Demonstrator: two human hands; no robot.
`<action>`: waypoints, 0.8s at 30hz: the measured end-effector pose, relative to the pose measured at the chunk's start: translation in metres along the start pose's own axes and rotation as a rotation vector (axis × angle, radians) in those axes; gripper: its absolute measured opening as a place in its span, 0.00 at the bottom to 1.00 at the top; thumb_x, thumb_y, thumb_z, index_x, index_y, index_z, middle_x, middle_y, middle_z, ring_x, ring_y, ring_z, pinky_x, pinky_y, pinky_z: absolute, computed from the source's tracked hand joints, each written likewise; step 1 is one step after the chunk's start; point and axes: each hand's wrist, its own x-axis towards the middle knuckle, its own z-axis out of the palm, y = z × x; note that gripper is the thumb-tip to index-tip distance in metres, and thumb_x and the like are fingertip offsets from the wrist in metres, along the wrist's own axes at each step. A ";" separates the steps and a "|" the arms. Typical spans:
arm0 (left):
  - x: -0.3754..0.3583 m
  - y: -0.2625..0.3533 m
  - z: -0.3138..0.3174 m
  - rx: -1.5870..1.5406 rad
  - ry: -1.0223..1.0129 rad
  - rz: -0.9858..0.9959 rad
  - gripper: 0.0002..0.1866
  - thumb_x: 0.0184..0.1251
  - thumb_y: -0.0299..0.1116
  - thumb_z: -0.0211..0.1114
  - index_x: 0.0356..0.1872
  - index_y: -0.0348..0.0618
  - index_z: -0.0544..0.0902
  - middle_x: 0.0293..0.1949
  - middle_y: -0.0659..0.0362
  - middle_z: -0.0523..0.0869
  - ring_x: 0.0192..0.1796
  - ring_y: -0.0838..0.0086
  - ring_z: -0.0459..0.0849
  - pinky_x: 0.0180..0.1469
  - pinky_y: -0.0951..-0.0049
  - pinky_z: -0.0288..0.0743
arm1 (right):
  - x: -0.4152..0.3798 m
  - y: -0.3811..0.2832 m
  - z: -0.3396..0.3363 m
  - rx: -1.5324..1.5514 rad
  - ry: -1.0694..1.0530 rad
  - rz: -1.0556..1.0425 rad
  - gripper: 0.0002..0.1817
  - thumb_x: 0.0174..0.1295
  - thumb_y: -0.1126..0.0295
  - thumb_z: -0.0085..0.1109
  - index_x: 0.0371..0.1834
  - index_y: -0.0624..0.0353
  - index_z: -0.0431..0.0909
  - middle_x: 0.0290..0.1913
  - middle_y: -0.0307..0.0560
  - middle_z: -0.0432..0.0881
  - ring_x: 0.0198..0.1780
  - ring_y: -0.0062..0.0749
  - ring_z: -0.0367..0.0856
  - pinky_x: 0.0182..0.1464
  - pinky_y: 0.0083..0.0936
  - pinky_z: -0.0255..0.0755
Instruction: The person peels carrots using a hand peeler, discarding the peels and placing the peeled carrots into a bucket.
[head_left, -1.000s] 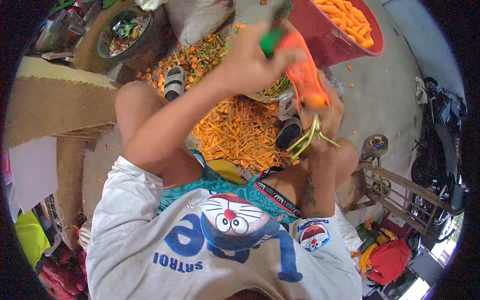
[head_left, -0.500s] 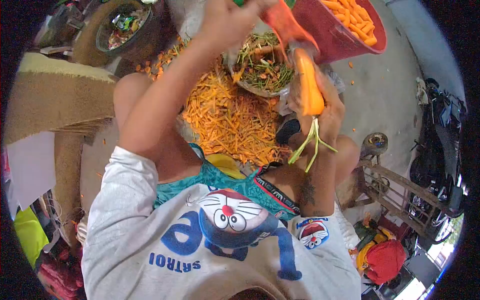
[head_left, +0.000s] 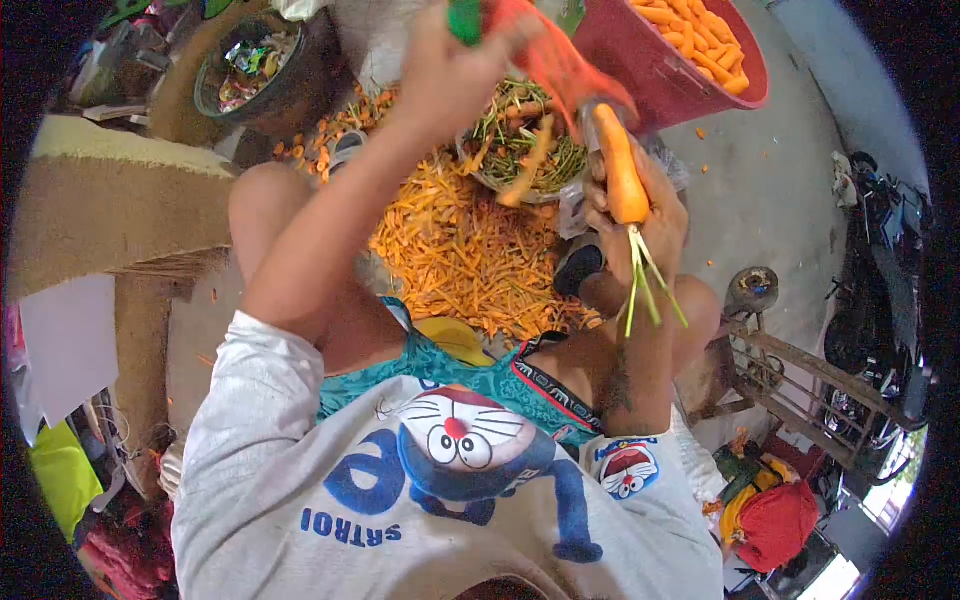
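Observation:
My right hand [head_left: 650, 205] is wrapped round an orange carrot [head_left: 622, 175], its tip pointing up and its cut green stalks hanging down toward my wrist. My left hand [head_left: 465, 60], smeared by motion, is closed on a peeler [head_left: 565, 60] with a green end and an orange-red body. The far end of the peeler is right at the carrot's tip. A strip of peel [head_left: 532, 165] hangs in the air below it, over a container of stalks and trimmings [head_left: 545, 140]. Between my knees lies a big heap of carrot peelings [head_left: 470, 255].
A red tub [head_left: 640, 65] of peeled carrots stands at the upper right. At the upper left is a dark bin [head_left: 225, 105] with wrappers. Cut carrot ends [head_left: 315, 140] lie beside the heap. A metal rack [head_left: 800, 375] stands at the right.
The carrot has turned slightly more upright, and its stalks have swung to the right. My left hand and the peeler have shifted a little, and a strip of peel now hangs clear over the trimmings.

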 end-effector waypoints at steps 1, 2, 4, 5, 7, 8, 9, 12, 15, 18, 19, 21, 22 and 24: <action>-0.019 0.012 0.010 0.101 -0.091 -0.011 0.12 0.68 0.37 0.76 0.42 0.41 0.85 0.32 0.65 0.84 0.35 0.80 0.81 0.38 0.75 0.77 | 0.000 0.001 -0.003 -0.082 0.039 -0.037 0.24 0.78 0.60 0.51 0.65 0.71 0.75 0.42 0.48 0.85 0.33 0.30 0.84 0.33 0.24 0.78; -0.022 0.013 0.015 0.097 -0.094 -0.012 0.12 0.68 0.37 0.76 0.42 0.41 0.85 0.32 0.65 0.84 0.35 0.80 0.81 0.38 0.75 0.77 | 0.000 0.003 -0.007 -0.165 0.081 -0.069 0.25 0.78 0.60 0.51 0.67 0.71 0.75 0.45 0.48 0.86 0.35 0.29 0.84 0.34 0.23 0.79; -0.030 0.009 0.020 0.168 -0.189 0.280 0.13 0.67 0.37 0.77 0.42 0.41 0.85 0.33 0.66 0.84 0.35 0.81 0.81 0.38 0.75 0.77 | 0.002 0.008 -0.016 -0.156 0.099 -0.077 0.26 0.78 0.61 0.52 0.69 0.71 0.74 0.47 0.49 0.85 0.37 0.29 0.85 0.36 0.22 0.80; -0.019 -0.005 0.012 0.216 -0.094 0.175 0.13 0.67 0.36 0.77 0.42 0.40 0.85 0.33 0.66 0.84 0.35 0.81 0.81 0.39 0.74 0.77 | 0.001 0.012 -0.020 -0.143 0.114 -0.083 0.27 0.78 0.61 0.52 0.70 0.71 0.73 0.49 0.49 0.85 0.39 0.29 0.85 0.38 0.21 0.80; 0.011 -0.007 -0.012 0.162 -0.049 0.153 0.08 0.72 0.33 0.72 0.41 0.39 0.82 0.30 0.66 0.83 0.31 0.82 0.80 0.35 0.75 0.75 | -0.004 0.010 0.003 -0.194 0.095 -0.075 0.27 0.77 0.61 0.54 0.70 0.72 0.73 0.50 0.49 0.85 0.40 0.30 0.85 0.39 0.20 0.81; 0.022 -0.004 -0.019 0.103 -0.010 0.148 0.06 0.78 0.29 0.66 0.39 0.38 0.80 0.28 0.66 0.82 0.28 0.83 0.80 0.30 0.76 0.73 | -0.006 0.009 0.003 -0.191 0.092 -0.080 0.27 0.77 0.61 0.54 0.70 0.72 0.73 0.50 0.49 0.85 0.40 0.30 0.85 0.39 0.20 0.81; 0.023 -0.007 -0.018 0.032 0.014 0.124 0.06 0.78 0.29 0.66 0.39 0.38 0.80 0.28 0.66 0.83 0.28 0.83 0.79 0.31 0.76 0.74 | -0.006 0.007 0.004 -0.155 0.063 -0.042 0.27 0.77 0.60 0.53 0.70 0.71 0.72 0.45 0.47 0.82 0.36 0.29 0.82 0.36 0.21 0.79; -0.025 0.007 0.013 0.043 -0.089 -0.004 0.14 0.66 0.37 0.78 0.43 0.40 0.85 0.33 0.65 0.84 0.35 0.81 0.81 0.39 0.74 0.77 | -0.002 0.002 0.012 -0.144 0.128 -0.058 0.26 0.78 0.60 0.52 0.70 0.69 0.71 0.41 0.46 0.81 0.33 0.28 0.80 0.31 0.22 0.76; -0.021 0.003 0.018 0.144 -0.137 0.272 0.13 0.67 0.38 0.77 0.41 0.40 0.85 0.32 0.65 0.85 0.34 0.81 0.82 0.38 0.75 0.77 | 0.000 0.010 0.016 -0.186 0.366 -0.130 0.23 0.79 0.61 0.51 0.68 0.67 0.74 0.43 0.47 0.84 0.33 0.30 0.82 0.26 0.23 0.73; 0.004 -0.006 -0.009 0.310 0.017 0.072 0.12 0.68 0.37 0.77 0.40 0.39 0.86 0.30 0.64 0.85 0.33 0.80 0.82 0.37 0.76 0.76 | -0.006 0.010 0.006 -0.162 0.099 -0.055 0.23 0.79 0.59 0.51 0.66 0.66 0.75 0.42 0.48 0.84 0.32 0.29 0.81 0.25 0.24 0.73; 0.014 -0.003 -0.015 0.165 0.011 0.110 0.09 0.73 0.33 0.72 0.39 0.39 0.83 0.29 0.65 0.84 0.30 0.81 0.80 0.34 0.75 0.75 | -0.004 0.009 0.002 -0.100 -0.023 -0.036 0.25 0.79 0.57 0.52 0.67 0.66 0.75 0.41 0.48 0.85 0.31 0.27 0.81 0.24 0.23 0.71; 0.013 -0.019 -0.014 0.114 0.080 0.085 0.13 0.67 0.37 0.78 0.41 0.39 0.85 0.31 0.65 0.85 0.33 0.80 0.83 0.35 0.77 0.76 | -0.002 0.008 0.003 -0.099 0.051 -0.044 0.25 0.79 0.56 0.52 0.67 0.65 0.75 0.40 0.47 0.84 0.31 0.27 0.81 0.23 0.23 0.70; 0.004 -0.016 -0.004 0.110 0.077 0.093 0.13 0.67 0.37 0.78 0.41 0.39 0.85 0.31 0.65 0.85 0.33 0.80 0.83 0.35 0.77 0.76 | -0.002 0.006 0.004 -0.098 0.137 -0.042 0.25 0.79 0.55 0.52 0.66 0.65 0.75 0.39 0.47 0.84 0.31 0.27 0.81 0.22 0.23 0.69; -0.029 0.003 0.021 0.133 -0.166 0.324 0.12 0.67 0.35 0.77 0.41 0.38 0.85 0.31 0.65 0.86 0.30 0.79 0.83 0.34 0.76 0.77 | 0.001 0.005 -0.003 -0.097 0.130 -0.059 0.25 0.78 0.55 0.52 0.66 0.65 0.75 0.40 0.46 0.84 0.31 0.26 0.81 0.24 0.22 0.70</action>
